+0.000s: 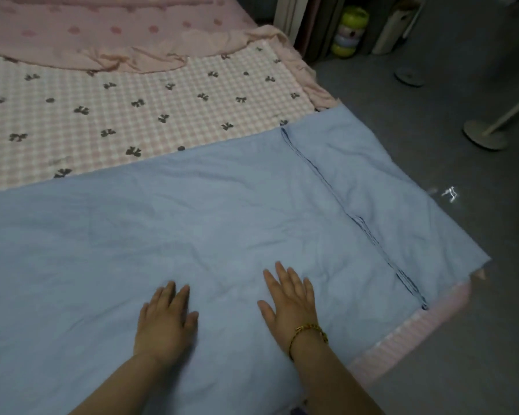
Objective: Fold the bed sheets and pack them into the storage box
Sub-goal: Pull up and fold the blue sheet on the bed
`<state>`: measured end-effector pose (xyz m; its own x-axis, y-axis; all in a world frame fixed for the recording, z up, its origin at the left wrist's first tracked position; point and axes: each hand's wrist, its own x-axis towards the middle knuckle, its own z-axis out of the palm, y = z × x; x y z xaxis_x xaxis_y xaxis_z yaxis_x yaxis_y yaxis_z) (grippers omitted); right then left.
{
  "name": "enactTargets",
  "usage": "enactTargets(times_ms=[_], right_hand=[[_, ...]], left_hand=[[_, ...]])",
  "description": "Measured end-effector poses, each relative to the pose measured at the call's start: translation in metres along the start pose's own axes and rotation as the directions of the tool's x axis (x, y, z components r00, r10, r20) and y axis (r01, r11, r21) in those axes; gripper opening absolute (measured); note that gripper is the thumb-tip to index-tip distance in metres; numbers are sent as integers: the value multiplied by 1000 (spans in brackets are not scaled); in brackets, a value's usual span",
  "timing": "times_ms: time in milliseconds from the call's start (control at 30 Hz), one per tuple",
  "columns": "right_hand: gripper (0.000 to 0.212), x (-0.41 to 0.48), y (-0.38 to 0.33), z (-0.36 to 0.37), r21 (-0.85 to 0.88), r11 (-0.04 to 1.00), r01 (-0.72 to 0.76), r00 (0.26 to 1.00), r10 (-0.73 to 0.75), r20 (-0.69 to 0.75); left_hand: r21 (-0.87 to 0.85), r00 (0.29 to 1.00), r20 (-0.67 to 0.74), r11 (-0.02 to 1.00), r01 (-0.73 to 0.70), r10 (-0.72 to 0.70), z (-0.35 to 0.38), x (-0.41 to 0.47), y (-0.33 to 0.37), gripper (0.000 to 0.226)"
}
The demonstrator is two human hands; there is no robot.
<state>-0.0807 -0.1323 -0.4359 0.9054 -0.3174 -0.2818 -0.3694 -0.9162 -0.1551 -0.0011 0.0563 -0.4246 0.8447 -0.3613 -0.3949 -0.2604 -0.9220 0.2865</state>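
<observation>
**Desk:** Where is the sheet on your feed?

**Me:** I see the blue sheet (pixel 222 205) spread flat and creased over the near part of the bed, filling the frame from 9 o'clock round to 4. A dark stitched hem (pixel 357 220) runs across it from 1 o'clock down to 4. Its right corner hangs off the mattress edge.

**Desk:** And the hands?

**Me:** Both lie palm down on the sheet. I have the left hand (pixel 165 322) at 7 o'clock, fingers straight and close together, gripping nothing. The right hand (pixel 291 304) is at 5 o'clock, fingers straight and slightly spread, flat on the cloth, with a gold bracelet (pixel 309 333) at its wrist. The two hands are near each other, not touching.

**Desk:** Anything beyond the sheet?

**Me:** At 11 o'clock I see a checked cover (pixel 132 94) printed with dark bows, with a pink dotted blanket (pixel 102 31) bunched over its far edge. At 2 o'clock a round stand base (pixel 486 136) sits on the grey floor (pixel 462 85).
</observation>
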Motion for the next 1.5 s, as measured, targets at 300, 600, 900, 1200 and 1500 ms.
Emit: enactTargets(times_ms=[300, 600, 900, 1200, 1500], right_hand=[[77, 32, 205, -91, 186, 923, -336, 922, 363, -138], [64, 71, 398, -109, 370, 749, -549, 818, 572, 56], [49, 87, 417, -100, 669, 582, -461, 849, 508, 144], [72, 85, 288, -57, 148, 989, 8, 947, 40, -319], [38, 95, 267, -37, 260, 965, -17, 893, 131, -431]], left_hand=[[-257, 968, -94, 933, -251, 234, 0, 77, 194, 82], [111, 875, 246, 884, -453, 417, 65, 164, 381, 126], [-443, 922, -212, 873, 204, -323, 54, 188, 390, 59], [-770, 960, -96, 631, 97, -265, 15, 262, 356, 71], [-656, 961, -230, 754, -34, -156, -10, 293, 338, 55]])
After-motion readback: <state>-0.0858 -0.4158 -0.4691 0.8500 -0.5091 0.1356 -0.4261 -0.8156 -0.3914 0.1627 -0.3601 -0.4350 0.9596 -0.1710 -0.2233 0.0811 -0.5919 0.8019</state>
